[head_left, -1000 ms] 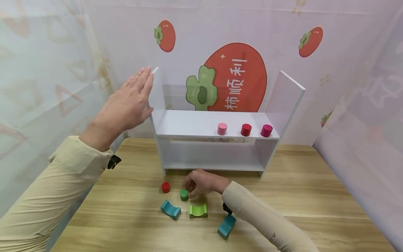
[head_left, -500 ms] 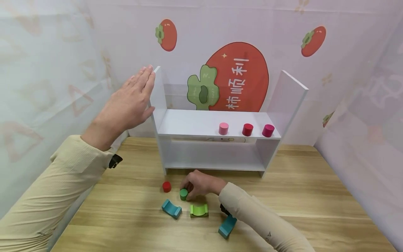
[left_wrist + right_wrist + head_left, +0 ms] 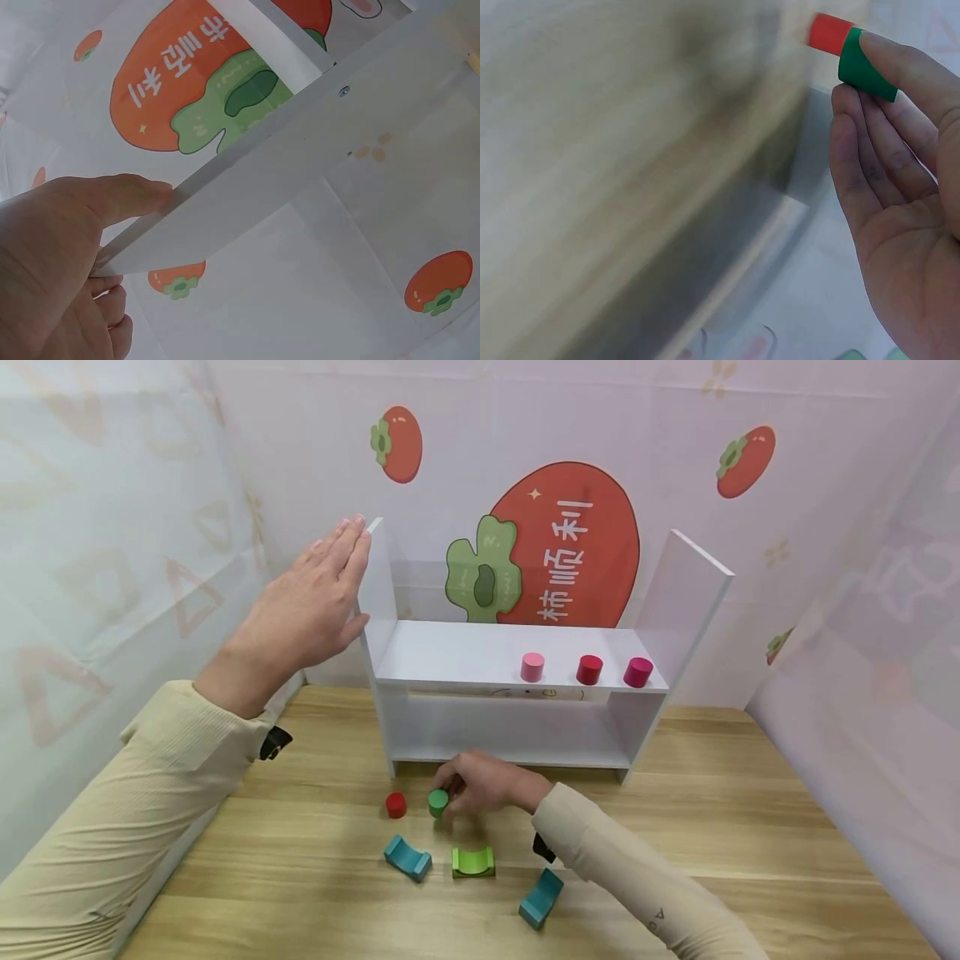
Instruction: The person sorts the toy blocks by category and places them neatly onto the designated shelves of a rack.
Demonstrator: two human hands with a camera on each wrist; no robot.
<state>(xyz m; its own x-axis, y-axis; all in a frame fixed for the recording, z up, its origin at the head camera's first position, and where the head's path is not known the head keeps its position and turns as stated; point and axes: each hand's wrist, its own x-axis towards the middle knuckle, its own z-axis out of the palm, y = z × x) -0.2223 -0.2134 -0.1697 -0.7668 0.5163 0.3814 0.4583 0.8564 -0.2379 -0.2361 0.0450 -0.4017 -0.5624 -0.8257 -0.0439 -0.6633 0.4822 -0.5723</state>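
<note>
My right hand (image 3: 483, 783) pinches a small green cylinder block (image 3: 438, 802) between thumb and fingertips, just in front of the white shelf (image 3: 517, 727). In the right wrist view the green block appears between the thumb and fingers, with a red cylinder block (image 3: 830, 34) behind it. That red block (image 3: 396, 805) stands on the table, left of the green one. My left hand (image 3: 307, 597) rests with straight fingers against the shelf's left side panel (image 3: 381, 578). The left wrist view shows its thumb (image 3: 139, 196) touching the panel's edge (image 3: 217, 169).
On the upper board stand a pink block (image 3: 532, 667), a red block (image 3: 589, 669) and a magenta block (image 3: 638, 672). Nearer on the wooden table (image 3: 315, 877) lie a lime curved block (image 3: 473, 862) and two blue curved blocks, one left (image 3: 408, 857), one right (image 3: 541, 898).
My right hand has closed its fingers on the green cylinder block and moved it slightly toward the shelf, apparently lifting it. The left hand stays against the side panel.
</note>
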